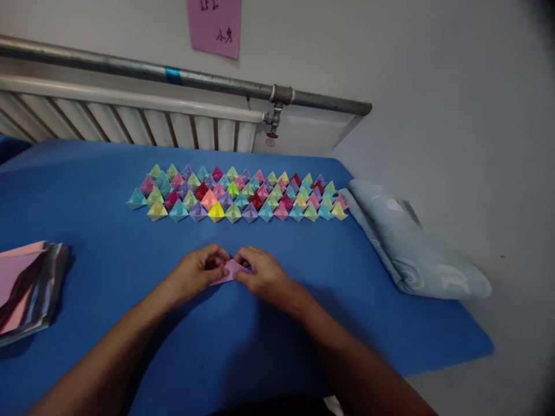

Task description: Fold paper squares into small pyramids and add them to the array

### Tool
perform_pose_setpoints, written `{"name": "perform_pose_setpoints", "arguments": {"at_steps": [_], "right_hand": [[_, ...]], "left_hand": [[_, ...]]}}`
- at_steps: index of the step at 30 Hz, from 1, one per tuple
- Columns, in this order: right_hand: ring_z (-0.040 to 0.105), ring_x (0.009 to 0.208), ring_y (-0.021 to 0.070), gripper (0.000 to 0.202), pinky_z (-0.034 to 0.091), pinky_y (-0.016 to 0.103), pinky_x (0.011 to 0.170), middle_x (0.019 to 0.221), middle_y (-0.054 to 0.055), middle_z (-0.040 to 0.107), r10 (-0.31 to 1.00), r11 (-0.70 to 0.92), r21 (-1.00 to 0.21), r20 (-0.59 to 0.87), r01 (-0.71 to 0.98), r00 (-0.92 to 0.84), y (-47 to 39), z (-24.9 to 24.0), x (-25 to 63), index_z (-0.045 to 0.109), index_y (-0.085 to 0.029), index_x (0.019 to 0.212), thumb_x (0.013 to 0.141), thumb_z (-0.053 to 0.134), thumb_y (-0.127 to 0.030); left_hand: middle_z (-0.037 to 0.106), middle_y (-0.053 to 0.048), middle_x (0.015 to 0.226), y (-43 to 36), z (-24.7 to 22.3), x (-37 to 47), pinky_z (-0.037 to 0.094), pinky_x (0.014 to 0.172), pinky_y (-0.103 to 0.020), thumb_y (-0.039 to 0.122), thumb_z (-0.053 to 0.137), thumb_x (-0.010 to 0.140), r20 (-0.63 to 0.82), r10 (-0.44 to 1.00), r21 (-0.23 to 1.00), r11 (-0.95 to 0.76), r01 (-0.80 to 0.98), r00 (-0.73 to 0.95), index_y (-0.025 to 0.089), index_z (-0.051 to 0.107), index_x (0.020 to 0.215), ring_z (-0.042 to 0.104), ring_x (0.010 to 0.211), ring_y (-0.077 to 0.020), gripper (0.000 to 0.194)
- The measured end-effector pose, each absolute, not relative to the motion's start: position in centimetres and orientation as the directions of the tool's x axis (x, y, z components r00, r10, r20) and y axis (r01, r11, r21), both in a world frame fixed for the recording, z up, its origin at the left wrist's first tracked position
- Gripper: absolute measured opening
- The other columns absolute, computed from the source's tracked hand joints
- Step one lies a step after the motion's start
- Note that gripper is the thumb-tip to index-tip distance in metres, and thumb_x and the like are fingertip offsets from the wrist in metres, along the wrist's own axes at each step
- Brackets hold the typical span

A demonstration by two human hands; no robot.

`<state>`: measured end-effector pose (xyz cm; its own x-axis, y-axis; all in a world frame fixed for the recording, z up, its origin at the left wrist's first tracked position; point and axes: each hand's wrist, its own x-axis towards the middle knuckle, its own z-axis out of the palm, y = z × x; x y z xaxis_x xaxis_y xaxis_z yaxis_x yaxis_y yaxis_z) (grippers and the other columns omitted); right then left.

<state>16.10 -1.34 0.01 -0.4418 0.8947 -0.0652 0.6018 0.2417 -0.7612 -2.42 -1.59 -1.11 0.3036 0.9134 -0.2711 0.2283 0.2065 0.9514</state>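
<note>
A small piece of folded pink paper is held between both hands, low over the blue surface. My left hand pinches its left side between thumb and fingers. The right side of the paper is gripped by my right hand, thumb in front and fingers behind. Beyond the hands, several folded paper boats in many colours stand in close rows.
The blue surface carries a stack of coloured paper at the far left. A folded light-blue cloth lies at the right, against the wall. Behind are a white radiator and a metal pipe.
</note>
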Motion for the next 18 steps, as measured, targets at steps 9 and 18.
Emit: {"name": "perform_pose_setpoints", "arguments": {"at_steps": [9, 18], "right_hand": [[0.06, 0.086, 0.0174, 0.039, 0.046, 0.032, 0.077, 0.1, 0.005, 0.065, 0.93, 0.103, -0.821, -0.12, 0.562, -0.347, -1.23, 0.6, 16.77, 0.058, -0.02, 0.118, 0.08, 0.067, -0.025], [0.053, 0.054, 0.009, 0.03, 0.043, 0.022, 0.053, 0.065, -0.006, 0.057, 0.954, -0.177, -0.973, -0.206, 0.147, -0.216, -0.62, -0.12, 16.14, 0.056, -0.022, 0.106, 0.077, 0.061, -0.017]], "left_hand": [[0.065, 0.001, 0.073, -1.3, 0.02, -2.27, 0.045, 0.065, -0.027, 0.031, 0.081, 0.056, -0.261, 0.943, 0.964, 0.264, 0.016, 0.207, 0.019, 0.064, 0.082, 0.059, 0.067, -0.0134, 0.033], [0.066, 0.001, 0.079, -1.96, -0.16, -1.6, 0.048, 0.071, -0.029, 0.029, 0.08, 0.06, -0.151, 0.982, 0.988, 0.155, -0.026, 0.114, 0.02, 0.065, 0.086, 0.062, 0.076, -0.0154, 0.032]]}}
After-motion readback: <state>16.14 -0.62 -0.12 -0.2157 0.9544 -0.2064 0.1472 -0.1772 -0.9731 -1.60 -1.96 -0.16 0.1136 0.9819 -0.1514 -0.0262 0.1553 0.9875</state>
